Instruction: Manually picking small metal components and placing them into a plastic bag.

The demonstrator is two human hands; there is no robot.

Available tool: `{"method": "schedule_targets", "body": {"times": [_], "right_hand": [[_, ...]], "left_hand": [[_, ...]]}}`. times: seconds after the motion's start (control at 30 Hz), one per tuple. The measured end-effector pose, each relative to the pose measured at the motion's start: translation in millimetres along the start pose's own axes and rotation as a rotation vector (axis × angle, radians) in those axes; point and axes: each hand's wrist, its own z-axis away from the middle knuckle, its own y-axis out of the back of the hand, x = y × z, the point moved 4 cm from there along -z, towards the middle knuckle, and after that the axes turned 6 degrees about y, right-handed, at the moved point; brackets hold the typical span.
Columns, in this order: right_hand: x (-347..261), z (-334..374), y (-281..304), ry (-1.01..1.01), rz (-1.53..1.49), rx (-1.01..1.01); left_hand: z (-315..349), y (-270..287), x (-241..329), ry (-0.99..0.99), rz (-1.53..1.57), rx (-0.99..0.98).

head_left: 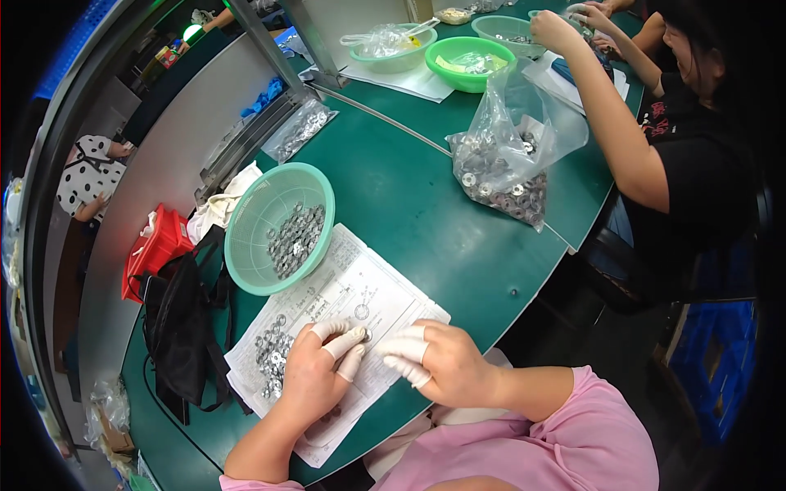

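Note:
My left hand (pixel 315 372), with white finger cots on its fingertips, pinches a small round metal part (pixel 367 335) over the paper drawing (pixel 385 307). My right hand (pixel 450 364), also in white finger cots, is just to the right with its fingers curled together; whether anything sits between them is hidden. Beside my left wrist, a pile of small ring-shaped metal parts (pixel 273 353) lies on the paper. A few more peek out below my left hand. Beyond the paper, a green mesh basket (pixel 241 221) holds many similar metal parts (pixel 297 239).
A clear plastic bag of metal parts (pixel 503 176) stands farther back on the green table (pixel 385 188). A black bag (pixel 176 335) and a red bin (pixel 160 245) are at left. Bowls, including a bright green bowl (pixel 442 59), line the back. A co-worker (pixel 655 155) works at right.

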Motion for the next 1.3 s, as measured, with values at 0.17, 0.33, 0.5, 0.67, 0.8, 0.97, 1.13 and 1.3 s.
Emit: {"method": "schedule_targets", "body": {"times": [0.17, 0.33, 0.5, 0.67, 0.8, 0.97, 1.13, 1.3], "right_hand": [[2, -1, 2, 0.025, -0.101, -0.03], [4, 1, 3, -0.019, -0.167, -0.097], [6, 0, 2, -0.029, -0.185, -0.095], [3, -1, 3, -0.054, -0.139, -0.109], [2, 1, -1, -0.061, -0.119, -0.087], [4, 5, 1, -0.08, -0.052, -0.101], [4, -1, 4, -0.072, -0.022, -0.005], [16, 0, 5, -0.246, -0.173, 0.108]], "left_hand": [[-5, 2, -4, 0.05, 0.048, -0.05], [-7, 0, -8, 0.076, 0.105, -0.064], [-7, 1, -11, 0.111, 0.133, -0.074], [-5, 2, -10, 0.1, 0.133, -0.07], [-1, 3, -9, 0.082, 0.12, -0.058], [3, 3, -2, 0.043, 0.065, -0.051], [3, 0, -7, -0.003, 0.039, -0.005], [-7, 1, -13, -0.009, 0.074, -0.028]]}}
